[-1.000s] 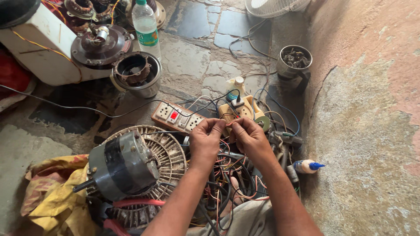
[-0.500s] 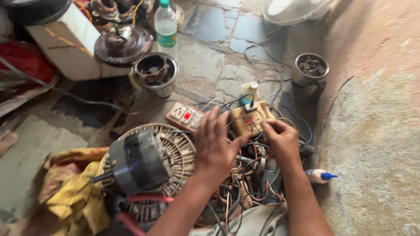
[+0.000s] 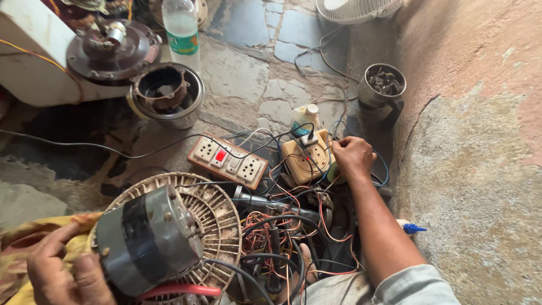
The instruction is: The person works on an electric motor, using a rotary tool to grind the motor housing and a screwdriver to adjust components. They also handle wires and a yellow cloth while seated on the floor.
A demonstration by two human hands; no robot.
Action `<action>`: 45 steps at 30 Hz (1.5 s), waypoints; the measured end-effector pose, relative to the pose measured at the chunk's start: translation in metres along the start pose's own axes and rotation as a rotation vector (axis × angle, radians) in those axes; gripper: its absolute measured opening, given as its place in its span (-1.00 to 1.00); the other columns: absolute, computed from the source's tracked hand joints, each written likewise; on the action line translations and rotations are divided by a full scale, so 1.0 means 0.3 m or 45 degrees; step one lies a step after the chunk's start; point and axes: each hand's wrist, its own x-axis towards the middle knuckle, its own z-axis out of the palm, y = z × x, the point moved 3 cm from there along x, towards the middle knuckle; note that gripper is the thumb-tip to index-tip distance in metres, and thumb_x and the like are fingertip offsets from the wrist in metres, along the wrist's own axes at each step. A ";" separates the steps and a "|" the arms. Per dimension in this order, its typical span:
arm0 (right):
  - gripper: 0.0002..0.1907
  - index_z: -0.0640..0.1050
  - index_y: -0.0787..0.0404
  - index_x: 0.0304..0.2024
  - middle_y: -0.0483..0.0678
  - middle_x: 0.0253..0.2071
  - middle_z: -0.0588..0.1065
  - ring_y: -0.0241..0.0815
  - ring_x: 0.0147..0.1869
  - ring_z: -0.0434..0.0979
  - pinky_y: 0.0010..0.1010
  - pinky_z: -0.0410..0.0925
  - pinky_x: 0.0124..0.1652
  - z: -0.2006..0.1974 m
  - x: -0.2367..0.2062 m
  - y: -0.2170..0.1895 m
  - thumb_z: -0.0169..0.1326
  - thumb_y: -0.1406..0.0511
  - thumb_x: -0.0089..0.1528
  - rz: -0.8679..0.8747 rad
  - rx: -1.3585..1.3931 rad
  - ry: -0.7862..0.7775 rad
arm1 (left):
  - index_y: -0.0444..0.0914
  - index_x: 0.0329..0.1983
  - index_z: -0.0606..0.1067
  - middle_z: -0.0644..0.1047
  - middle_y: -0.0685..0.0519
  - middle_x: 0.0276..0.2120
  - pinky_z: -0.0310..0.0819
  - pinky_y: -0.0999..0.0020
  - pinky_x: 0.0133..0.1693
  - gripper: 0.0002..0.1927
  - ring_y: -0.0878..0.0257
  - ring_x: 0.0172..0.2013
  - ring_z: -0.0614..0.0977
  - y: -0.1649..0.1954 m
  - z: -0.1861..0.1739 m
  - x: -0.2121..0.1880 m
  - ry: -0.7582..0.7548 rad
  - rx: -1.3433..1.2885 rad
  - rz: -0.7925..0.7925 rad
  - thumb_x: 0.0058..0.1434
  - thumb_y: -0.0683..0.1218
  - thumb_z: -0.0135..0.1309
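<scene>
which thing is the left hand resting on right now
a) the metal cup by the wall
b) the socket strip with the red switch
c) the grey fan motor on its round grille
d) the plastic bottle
c: the left hand lies against the side of the grey fan motor at the lower left, while the right hand is over by the beige socket box among the wires.

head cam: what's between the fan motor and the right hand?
In the head view, a tangle of wires lies between the fan motor and the right hand.
</scene>
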 end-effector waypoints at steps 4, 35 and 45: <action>-0.71 0.75 -0.02 -0.33 -0.09 -0.37 0.66 -0.07 -0.23 0.64 -0.11 0.29 0.04 0.030 -0.006 -0.020 0.24 -0.01 0.12 -0.051 -0.069 -0.014 | -0.49 0.22 0.30 0.47 -0.19 0.05 0.41 0.17 0.16 -0.34 0.16 0.05 0.52 -0.043 0.014 -0.002 -0.025 -0.187 -0.231 0.62 0.26 -0.20; -0.62 0.75 0.02 -0.18 0.00 -0.16 0.66 -0.02 0.00 0.65 -0.12 0.40 0.11 0.094 0.080 -0.048 0.31 0.06 -0.01 0.066 -0.319 -0.358 | -0.45 0.21 0.36 0.49 -0.19 0.09 0.39 0.21 0.17 -0.41 0.09 0.08 0.52 0.043 -0.009 0.075 -0.061 -0.155 -0.239 0.59 0.21 -0.19; -0.64 0.76 0.20 -0.31 -0.04 -0.27 0.69 -0.16 -0.11 0.70 -0.32 0.48 -0.01 0.077 0.105 -0.077 0.36 0.10 -0.02 0.204 -0.293 -0.423 | -0.47 0.22 0.34 0.47 -0.18 0.12 0.41 0.27 0.18 -0.44 0.15 0.04 0.52 0.051 -0.020 0.076 -0.027 -0.263 -0.291 0.59 0.16 -0.17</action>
